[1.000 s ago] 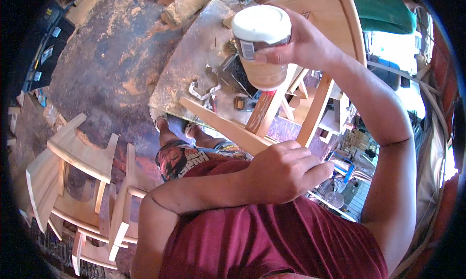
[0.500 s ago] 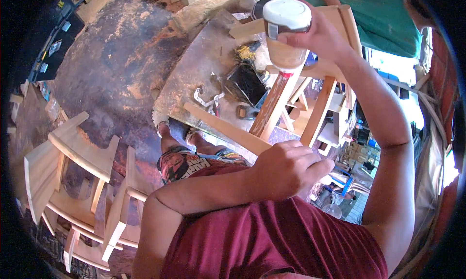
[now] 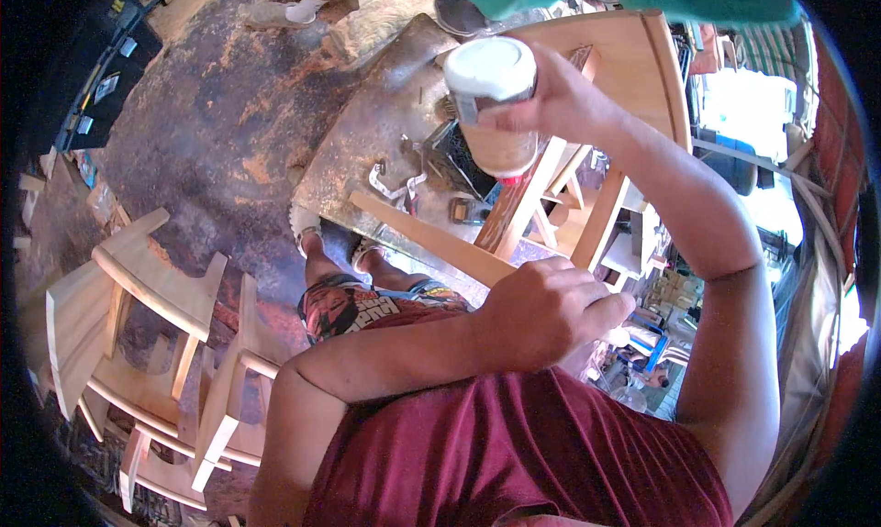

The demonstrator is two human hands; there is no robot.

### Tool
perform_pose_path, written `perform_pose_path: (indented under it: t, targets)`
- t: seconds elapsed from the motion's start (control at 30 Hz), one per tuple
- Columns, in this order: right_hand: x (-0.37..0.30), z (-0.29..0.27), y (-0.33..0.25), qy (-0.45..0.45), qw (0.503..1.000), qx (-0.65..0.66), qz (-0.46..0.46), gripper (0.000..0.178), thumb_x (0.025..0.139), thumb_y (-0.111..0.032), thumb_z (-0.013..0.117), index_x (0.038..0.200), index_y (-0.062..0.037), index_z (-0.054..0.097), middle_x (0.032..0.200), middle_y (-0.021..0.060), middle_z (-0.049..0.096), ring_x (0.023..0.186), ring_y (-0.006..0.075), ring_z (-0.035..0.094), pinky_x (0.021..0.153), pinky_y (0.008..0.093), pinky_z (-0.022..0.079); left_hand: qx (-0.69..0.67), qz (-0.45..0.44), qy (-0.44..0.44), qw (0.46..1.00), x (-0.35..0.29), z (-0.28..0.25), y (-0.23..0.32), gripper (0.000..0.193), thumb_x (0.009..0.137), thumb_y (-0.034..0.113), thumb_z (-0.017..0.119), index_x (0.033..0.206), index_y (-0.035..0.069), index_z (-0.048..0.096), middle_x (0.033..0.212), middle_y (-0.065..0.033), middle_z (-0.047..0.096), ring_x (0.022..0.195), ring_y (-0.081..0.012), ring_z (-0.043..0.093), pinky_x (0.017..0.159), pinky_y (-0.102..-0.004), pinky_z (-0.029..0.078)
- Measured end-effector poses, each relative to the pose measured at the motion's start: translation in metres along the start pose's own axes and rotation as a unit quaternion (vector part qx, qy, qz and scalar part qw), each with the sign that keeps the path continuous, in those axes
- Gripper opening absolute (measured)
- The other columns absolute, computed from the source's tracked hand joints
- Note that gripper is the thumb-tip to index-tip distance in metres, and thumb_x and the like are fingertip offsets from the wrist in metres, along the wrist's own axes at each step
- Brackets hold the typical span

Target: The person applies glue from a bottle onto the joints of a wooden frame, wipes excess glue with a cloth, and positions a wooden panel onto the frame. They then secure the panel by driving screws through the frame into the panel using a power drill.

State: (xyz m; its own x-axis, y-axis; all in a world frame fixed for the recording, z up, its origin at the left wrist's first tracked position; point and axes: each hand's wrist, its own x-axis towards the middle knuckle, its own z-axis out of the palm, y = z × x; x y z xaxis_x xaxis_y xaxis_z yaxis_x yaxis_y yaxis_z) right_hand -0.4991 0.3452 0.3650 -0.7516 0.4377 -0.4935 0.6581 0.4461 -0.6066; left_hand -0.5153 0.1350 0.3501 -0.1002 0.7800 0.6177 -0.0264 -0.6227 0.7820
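My right hand (image 3: 564,100) grips a glue bottle (image 3: 494,105) turned upside down, its white base up and its small red nozzle pointing down. The nozzle is over a reddish-brown wooden piece (image 3: 507,231) streaked with whitish smears; whether it touches cannot be made out. That piece belongs to a pale wooden chair frame (image 3: 601,224) in front of me. My left hand (image 3: 551,314) is closed over the near end of a long curved wooden rail (image 3: 431,238), its fingertips hidden underneath.
Assembled wooden chair parts (image 3: 147,298) stand at the left. A clamp (image 3: 397,186), a black box (image 3: 463,160) and a battery pack (image 3: 462,210) lie on the worktop beyond. A person in green (image 3: 633,0) is at the far side, and a shoe (image 3: 275,15) shows on the sawdusty floor.
My right hand has carried the bottle left and a little nearer. The person in green has shifted away at the top, and a foot has come into view. My left hand stays put.
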Motion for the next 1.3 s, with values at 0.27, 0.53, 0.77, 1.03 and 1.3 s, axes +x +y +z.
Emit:
perform_pose_path:
  t: [0.27,0.53,0.77,1.03,1.3]
  targets:
    - [0.017,-0.040,0.009,0.058,0.994,-0.088,-0.014,0.065,0.070,-0.015,0.080,0.125,-0.0012,0.047,0.110,0.0073,0.063,0.101,0.0131,0.058,0.093,0.0297,0.045,-0.007,0.016,0.029,0.999,0.000,0.003,-0.002,0.023,0.077,0.021,0.066,0.095,0.007,0.060,0.070,-0.0064,0.062,0.062,-0.0230,0.063,0.057,-0.0365,0.049]
    - [0.016,-0.047,0.008,0.075,0.994,-0.079,0.004,0.066,0.070,-0.017,0.082,0.124,-0.0023,0.048,0.108,0.0068,0.063,0.101,0.0137,0.058,0.093,0.0310,0.044,-0.012,0.015,0.021,1.000,0.001,0.002,-0.002,0.024,0.077,0.020,0.066,0.096,0.007,0.060,0.070,-0.0066,0.062,0.063,-0.0227,0.063,0.057,-0.0355,0.049]
    - [0.009,-0.030,-0.005,0.065,0.991,-0.112,-0.021,0.071,0.066,-0.025,0.083,0.122,0.0001,0.047,0.107,0.0121,0.064,0.101,0.0191,0.061,0.091,0.0309,0.047,0.000,0.019,0.014,1.000,-0.001,0.002,-0.003,0.026,0.076,0.020,0.066,0.098,0.006,0.060,0.070,-0.0068,0.062,0.063,-0.0219,0.063,0.058,-0.0348,0.050]
    - [0.017,-0.059,0.012,0.109,0.989,-0.103,-0.012,0.066,0.068,-0.023,0.081,0.121,-0.0008,0.049,0.106,0.0114,0.064,0.101,0.0187,0.061,0.091,0.0316,0.047,0.000,0.012,0.005,1.000,0.002,0.001,-0.001,0.023,0.077,0.018,0.061,0.097,0.007,0.060,0.073,-0.0060,0.063,0.066,-0.0210,0.064,0.059,-0.0346,0.050]
    - [0.003,-0.031,-0.013,0.073,0.992,-0.099,0.028,0.072,0.066,-0.012,0.081,0.127,-0.0007,0.045,0.113,0.0104,0.062,0.108,0.0158,0.056,0.098,0.0322,0.043,0.003,0.001,-0.021,1.000,0.002,-0.004,0.002,0.019,0.080,0.017,0.056,0.096,0.008,0.061,0.080,-0.0066,0.066,0.071,-0.0207,0.065,0.063,-0.0346,0.051]
